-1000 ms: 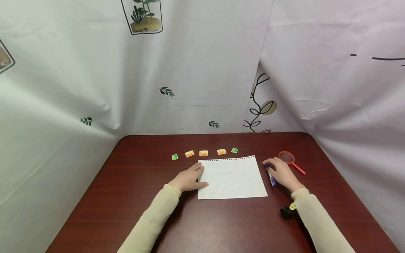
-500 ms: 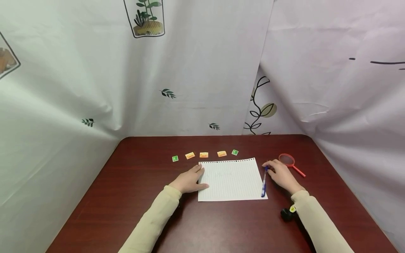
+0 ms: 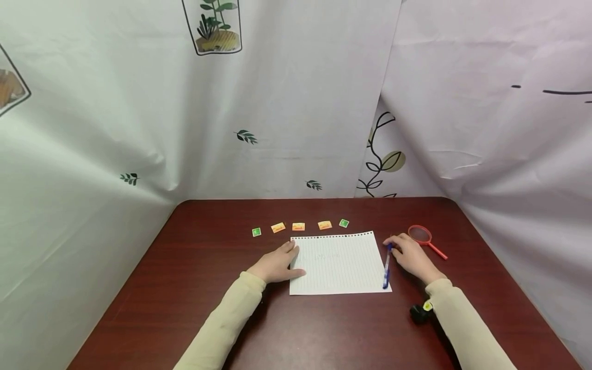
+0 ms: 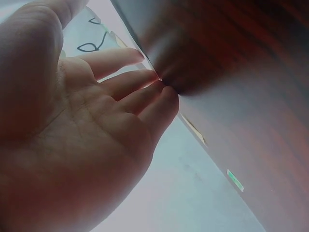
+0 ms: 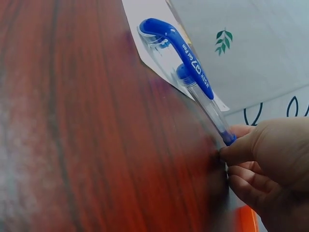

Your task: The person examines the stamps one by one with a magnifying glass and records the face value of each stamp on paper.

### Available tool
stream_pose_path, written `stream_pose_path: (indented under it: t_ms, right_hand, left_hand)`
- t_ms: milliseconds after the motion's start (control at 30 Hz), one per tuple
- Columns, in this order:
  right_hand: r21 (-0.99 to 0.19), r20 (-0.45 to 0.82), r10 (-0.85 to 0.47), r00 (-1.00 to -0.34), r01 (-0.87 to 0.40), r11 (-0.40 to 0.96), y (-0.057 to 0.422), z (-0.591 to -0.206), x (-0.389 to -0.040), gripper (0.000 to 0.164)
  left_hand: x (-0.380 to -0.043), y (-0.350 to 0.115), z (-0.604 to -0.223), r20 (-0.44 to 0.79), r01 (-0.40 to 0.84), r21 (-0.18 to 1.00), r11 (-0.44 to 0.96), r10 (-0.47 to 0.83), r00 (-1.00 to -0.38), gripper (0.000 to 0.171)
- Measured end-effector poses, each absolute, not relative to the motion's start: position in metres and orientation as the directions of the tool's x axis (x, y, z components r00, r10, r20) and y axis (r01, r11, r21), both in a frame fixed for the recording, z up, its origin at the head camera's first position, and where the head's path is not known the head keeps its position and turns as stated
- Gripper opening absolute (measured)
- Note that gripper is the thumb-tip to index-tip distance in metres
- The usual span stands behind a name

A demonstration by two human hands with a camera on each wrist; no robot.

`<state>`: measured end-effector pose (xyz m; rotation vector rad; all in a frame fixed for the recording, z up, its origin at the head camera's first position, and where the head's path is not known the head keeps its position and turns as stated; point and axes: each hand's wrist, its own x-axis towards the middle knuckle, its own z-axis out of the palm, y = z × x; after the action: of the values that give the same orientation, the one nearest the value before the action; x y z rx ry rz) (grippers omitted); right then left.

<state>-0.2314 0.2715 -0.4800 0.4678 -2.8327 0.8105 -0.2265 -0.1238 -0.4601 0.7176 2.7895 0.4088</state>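
A sheet of lined paper point(image 3: 339, 270) with punched holes along its far edge lies on the table, faint writing near its top. My left hand point(image 3: 276, 263) rests on its left edge, fingers extended and thumb spread. Right of the sheet, my right hand point(image 3: 410, 257) pinches a blue gel pen point(image 3: 386, 270) at its far end between thumb and fingers. The pen's near end, with the blue cap and clip point(image 5: 190, 63) seen in the right wrist view, overlaps the sheet's right edge. In the left wrist view the palm point(image 4: 91, 125) faces the camera.
Beyond the sheet lies a row of small stamp-like pieces, orange ones point(image 3: 298, 226) in the middle and a green one point(image 3: 256, 232) at each end. A red magnifying glass point(image 3: 437, 251) lies right of my right hand. Patterned white cloth point(image 3: 296, 103) hangs behind the table.
Early on, the near end of the pen swung left from the bare table onto the paper's right edge, while the right hand stayed in place. The left hand has not moved on the paper.
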Motion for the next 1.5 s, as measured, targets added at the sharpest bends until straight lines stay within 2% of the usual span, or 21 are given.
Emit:
stream_pose_path:
  t_ms: [400,733,1133,1300,1500]
  right_hand:
    - [-0.486,0.253,-0.254,-0.933,-0.35,0.801,0.272,-0.482,-0.229,0.022]
    - [-0.508,0.252,-0.261,-0.932,-0.357,0.784,0.273,-0.481,-0.229,0.022]
    - [-0.518,0.288,-0.207,-0.935,-0.334,0.787,0.286,-0.477,-0.226,0.023]
    - [-0.523,0.31,-0.163,-0.937,-0.311,0.794,0.295,-0.472,-0.223,0.022]
    - [-0.512,0.356,-0.13,-0.925,-0.31,0.801,0.309,-0.464,-0.217,0.023]
  left_hand:
    - [-0.225,-0.12,-0.459,-0.122,0.483,0.303,0.822,0.536,-0.835,0.07]
    - [-0.225,-0.114,-0.461,-0.051,0.552,0.158,0.819,0.565,-0.824,0.061]
    - [-0.23,-0.111,-0.463,0.013,0.559,-0.003,0.829,0.559,-0.829,0.059]
    - [-0.235,-0.107,-0.463,-0.001,0.559,0.006,0.829,0.559,-0.829,0.059]
    - [-0.245,-0.103,-0.464,-0.03,0.561,0.072,0.825,0.564,-0.825,0.06]
